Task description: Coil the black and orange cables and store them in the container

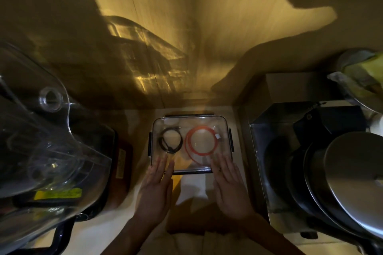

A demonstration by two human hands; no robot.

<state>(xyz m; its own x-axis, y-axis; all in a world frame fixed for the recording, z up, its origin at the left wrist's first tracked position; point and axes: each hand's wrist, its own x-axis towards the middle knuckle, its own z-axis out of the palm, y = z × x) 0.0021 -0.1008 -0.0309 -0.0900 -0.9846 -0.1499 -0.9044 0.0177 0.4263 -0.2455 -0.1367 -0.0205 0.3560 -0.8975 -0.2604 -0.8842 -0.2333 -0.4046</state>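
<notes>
A clear rectangular container (224, 123) with black side clips sits on the pale counter in the middle. Inside it a small black cable coil (163, 144) lies on the left and a larger orange cable coil (191, 150) with a white plug lies on the right. The container looks covered by a clear lid. My left hand (158, 184) lies flat, fingers together, fingertips on the container's near left corner. My right hand (230, 184) lies flat too, fingertips on the near right corner. Neither hand holds anything.
A big clear plastic jug (41, 143) on a black appliance crowds the left. A steel appliance (275, 151) with stacked metal pots (350, 178) fills the right. A wooden wall stands close behind the container.
</notes>
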